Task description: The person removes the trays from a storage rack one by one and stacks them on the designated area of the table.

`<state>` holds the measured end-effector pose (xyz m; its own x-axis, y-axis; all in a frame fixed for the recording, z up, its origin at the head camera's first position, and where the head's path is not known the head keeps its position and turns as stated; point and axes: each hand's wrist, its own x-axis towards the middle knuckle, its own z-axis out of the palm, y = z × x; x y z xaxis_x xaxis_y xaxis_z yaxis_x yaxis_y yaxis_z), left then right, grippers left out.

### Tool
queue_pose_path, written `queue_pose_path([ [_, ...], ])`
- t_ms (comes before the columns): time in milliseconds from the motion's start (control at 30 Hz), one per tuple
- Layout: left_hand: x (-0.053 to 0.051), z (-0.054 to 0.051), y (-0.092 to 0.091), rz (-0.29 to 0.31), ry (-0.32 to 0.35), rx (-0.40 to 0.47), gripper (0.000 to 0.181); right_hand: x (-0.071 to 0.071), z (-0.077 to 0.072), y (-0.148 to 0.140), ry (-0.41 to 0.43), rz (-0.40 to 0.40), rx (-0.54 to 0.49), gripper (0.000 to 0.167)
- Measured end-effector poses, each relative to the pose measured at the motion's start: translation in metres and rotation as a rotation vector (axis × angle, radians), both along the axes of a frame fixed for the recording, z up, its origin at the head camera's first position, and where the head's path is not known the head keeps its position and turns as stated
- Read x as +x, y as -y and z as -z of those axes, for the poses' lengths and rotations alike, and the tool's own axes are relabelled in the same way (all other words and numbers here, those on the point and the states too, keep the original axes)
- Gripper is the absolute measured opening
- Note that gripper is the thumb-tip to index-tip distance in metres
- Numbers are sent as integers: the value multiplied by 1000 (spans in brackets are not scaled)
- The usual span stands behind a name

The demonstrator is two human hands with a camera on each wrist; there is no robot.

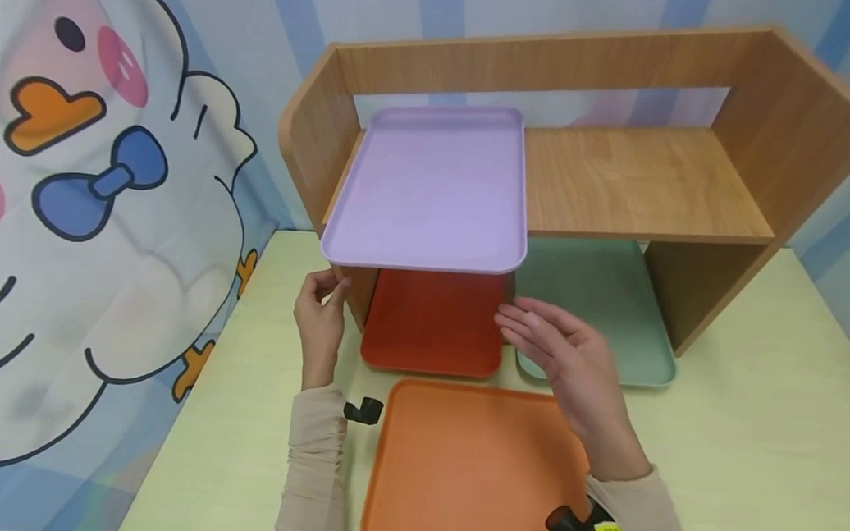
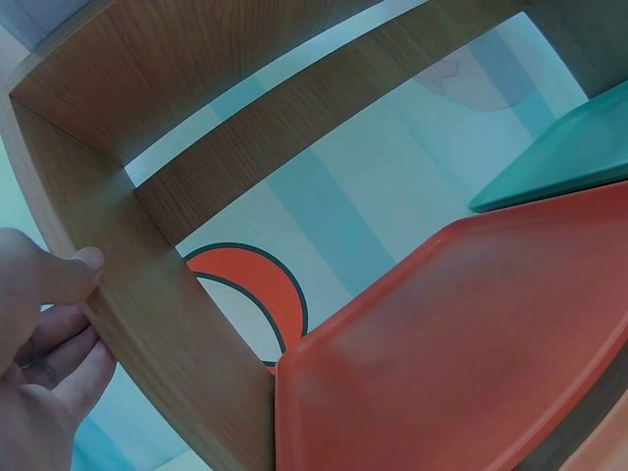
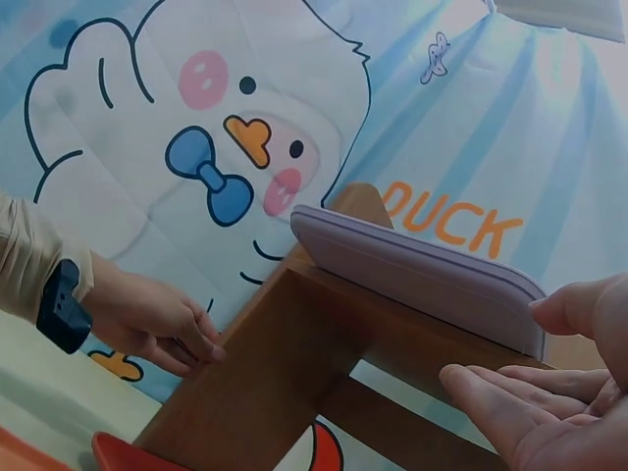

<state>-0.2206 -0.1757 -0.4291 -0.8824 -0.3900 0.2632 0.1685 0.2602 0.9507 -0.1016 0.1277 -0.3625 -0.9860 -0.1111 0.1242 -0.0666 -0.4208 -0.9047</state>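
Note:
A wooden desk shelf [image 1: 653, 183] stands on the table. My left hand [image 1: 321, 320] pinches the front edge of its left side panel [image 2: 147, 285], thumb on the edge and fingers on the outer side. On the upper board's left half lies a lilac tray [image 1: 434, 188], its front overhanging. My right hand [image 1: 569, 362] is held with straight fingers in front of the shelf's middle, below the lilac tray's right corner. In the right wrist view, its thumb is close to that tray [image 3: 422, 270]; whether they touch I cannot tell.
Below the board, a red tray [image 1: 436, 324] sits in the left compartment and a green tray [image 1: 592, 310] in the right one; both stick out in front. An orange tray [image 1: 470, 474] lies on the table [image 1: 767, 454] nearer me. Behind hangs a cloth with a cartoon duck [image 1: 156, 296].

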Motion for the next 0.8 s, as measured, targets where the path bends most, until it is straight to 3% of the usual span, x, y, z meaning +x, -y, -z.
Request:
queue_pose_path([
  [300,0,2,-2,1,0,-17,22,-6,-12,20,41,-9,-95,50],
  [800,-1,1,-1,-11,1,-5,24,-17,-30,41,39,11,-139,43],
])
